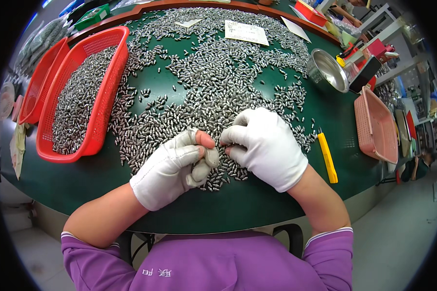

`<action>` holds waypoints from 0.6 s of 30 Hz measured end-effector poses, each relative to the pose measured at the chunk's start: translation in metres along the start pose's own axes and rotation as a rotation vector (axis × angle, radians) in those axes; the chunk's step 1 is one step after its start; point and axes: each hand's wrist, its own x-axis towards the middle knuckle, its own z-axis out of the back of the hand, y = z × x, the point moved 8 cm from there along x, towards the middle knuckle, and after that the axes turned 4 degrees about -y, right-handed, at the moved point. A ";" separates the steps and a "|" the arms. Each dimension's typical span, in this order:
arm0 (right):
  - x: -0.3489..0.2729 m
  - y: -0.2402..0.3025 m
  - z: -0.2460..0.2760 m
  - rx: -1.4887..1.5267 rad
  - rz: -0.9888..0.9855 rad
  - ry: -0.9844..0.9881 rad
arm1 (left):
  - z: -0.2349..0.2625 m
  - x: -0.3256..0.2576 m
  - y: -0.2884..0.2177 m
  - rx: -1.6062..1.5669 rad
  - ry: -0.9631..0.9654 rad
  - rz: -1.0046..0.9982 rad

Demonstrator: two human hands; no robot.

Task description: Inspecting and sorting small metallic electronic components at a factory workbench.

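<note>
Small shiny metal parts [213, 72], pointed and bullet-like, lie in a wide heap over the green tabletop [199, 216]. Close to the heap's near edge, my left hand [172, 167] is closed, its fingers curled inward; its white glove leaves the thumb tip and one fingertip bare. Just right of it, my right hand [267, 145], also in a white glove, has thumb and fingers pinched together low over the parts. Whatever either hand grips is hidden by the fingers or too small to make out. The two hands are almost touching.
At left stands a red plastic basket [116, 80] full of the same parts, beside another red basket [34, 92]. Paper slips [246, 32] rest on the heap. To the right are a metal bowl [327, 70], a yellow-handled cutter [327, 157] and a pink basket [376, 126].
</note>
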 end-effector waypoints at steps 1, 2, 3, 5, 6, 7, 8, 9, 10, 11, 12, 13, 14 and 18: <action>0.000 0.001 0.000 -0.008 0.003 -0.008 | 0.000 0.000 0.000 0.001 -0.002 -0.005; 0.000 0.001 0.000 -0.010 0.003 -0.007 | 0.002 0.001 0.000 0.000 0.000 -0.005; 0.000 0.001 -0.002 -0.051 -0.004 0.004 | 0.002 0.001 0.000 -0.037 0.054 0.009; 0.000 0.001 -0.003 -0.092 -0.010 0.014 | 0.001 0.000 0.001 -0.074 0.109 0.021; 0.001 0.001 -0.003 -0.093 -0.016 0.018 | 0.002 0.000 0.001 -0.077 0.108 0.022; 0.001 0.000 -0.004 -0.094 -0.023 0.021 | 0.002 -0.001 0.000 -0.080 0.107 0.022; 0.002 -0.001 0.000 -0.048 -0.036 -0.035 | 0.000 -0.001 0.001 -0.079 0.105 0.019; 0.002 -0.002 0.004 -0.002 -0.048 -0.091 | 0.000 -0.001 0.000 -0.015 0.054 0.000; 0.003 -0.002 0.007 0.085 -0.074 -0.098 | 0.000 -0.001 0.000 0.050 0.003 -0.019; 0.002 -0.005 0.005 0.229 -0.138 -0.069 | 0.000 -0.002 0.000 0.052 -0.016 -0.003; 0.000 -0.007 0.002 0.376 -0.200 -0.037 | -0.001 -0.002 0.001 0.053 -0.002 0.015; 0.000 -0.002 0.003 0.446 -0.180 -0.021 | -0.002 -0.003 0.001 0.054 0.012 0.034; 0.000 0.000 0.000 0.534 -0.200 -0.001 | -0.005 -0.003 0.000 0.104 -0.003 0.049; 0.000 0.002 -0.003 0.665 -0.240 -0.046 | -0.002 -0.003 0.002 0.104 -0.029 0.024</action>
